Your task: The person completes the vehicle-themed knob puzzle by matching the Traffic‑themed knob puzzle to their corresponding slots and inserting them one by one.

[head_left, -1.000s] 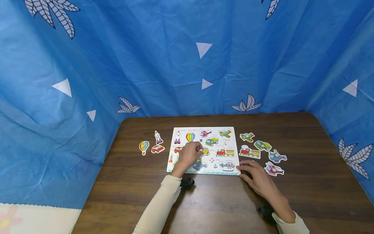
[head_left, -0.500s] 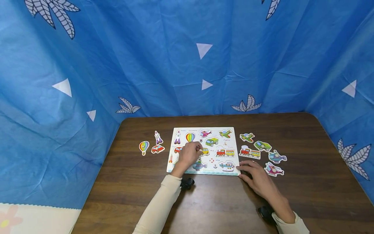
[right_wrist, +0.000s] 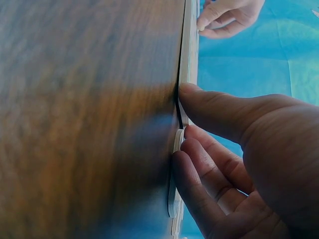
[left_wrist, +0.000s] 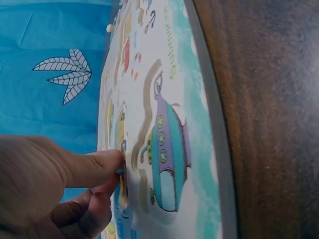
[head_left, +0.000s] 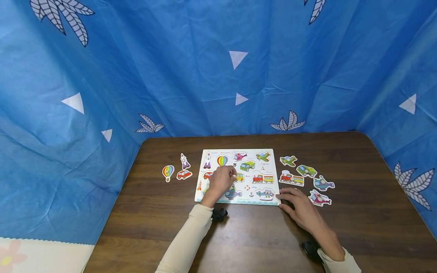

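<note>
A white puzzle board [head_left: 258,157] with printed vehicle pictures lies on the table. My left hand [head_left: 221,181] is over its middle, thumb and fingertips pinching at the yellow bus puzzle piece [left_wrist: 121,130]. The fingers partly hide the bus, and whether it sits fully in its recess I cannot tell. In the left wrist view, the submarine recess [left_wrist: 164,144] shows beside the thumb. At the board's near right corner, my right hand [head_left: 300,206] rests with its thumb on the front edge and its fairly straight fingers along the right side.
Left of the board lie the rocket [head_left: 184,161], balloon [head_left: 168,172] and car [head_left: 184,174] pieces. On the right lie the fighter plane [head_left: 288,160], truck [head_left: 307,170], train [head_left: 291,178], submarine [head_left: 323,184] and helicopter [head_left: 319,198] pieces. A blue curtain [head_left: 205,76] hangs behind the table.
</note>
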Motion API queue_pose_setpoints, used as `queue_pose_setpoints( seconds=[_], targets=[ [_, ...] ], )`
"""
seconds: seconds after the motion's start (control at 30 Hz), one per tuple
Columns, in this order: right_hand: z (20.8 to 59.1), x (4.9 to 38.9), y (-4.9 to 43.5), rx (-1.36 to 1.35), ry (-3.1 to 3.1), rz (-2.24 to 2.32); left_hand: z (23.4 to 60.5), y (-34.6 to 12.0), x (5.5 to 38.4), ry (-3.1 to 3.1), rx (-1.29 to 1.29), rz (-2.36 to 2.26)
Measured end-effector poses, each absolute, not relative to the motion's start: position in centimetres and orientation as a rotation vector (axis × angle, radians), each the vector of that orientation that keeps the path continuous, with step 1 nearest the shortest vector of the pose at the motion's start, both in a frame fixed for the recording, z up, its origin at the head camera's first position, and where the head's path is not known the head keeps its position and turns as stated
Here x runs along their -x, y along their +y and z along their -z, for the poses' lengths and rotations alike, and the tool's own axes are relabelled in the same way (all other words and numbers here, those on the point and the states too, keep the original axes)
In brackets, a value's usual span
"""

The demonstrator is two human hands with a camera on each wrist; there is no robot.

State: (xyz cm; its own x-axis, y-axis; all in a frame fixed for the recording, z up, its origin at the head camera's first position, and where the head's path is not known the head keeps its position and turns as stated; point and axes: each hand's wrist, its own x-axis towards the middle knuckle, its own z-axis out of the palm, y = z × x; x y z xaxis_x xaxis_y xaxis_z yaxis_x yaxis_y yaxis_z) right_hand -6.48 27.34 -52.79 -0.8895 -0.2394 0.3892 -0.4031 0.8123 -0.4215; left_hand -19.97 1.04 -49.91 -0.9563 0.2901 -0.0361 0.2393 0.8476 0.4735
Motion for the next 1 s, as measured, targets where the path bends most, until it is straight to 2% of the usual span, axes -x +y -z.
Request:
queue_pose_setpoints(
  seconds=[1.0],
  targets=[
    [52.9,6.4,27.2,-0.52,-2.625,-0.73,49.1,-0.8,20.1,2.943,-0.454,-0.782]
  ],
)
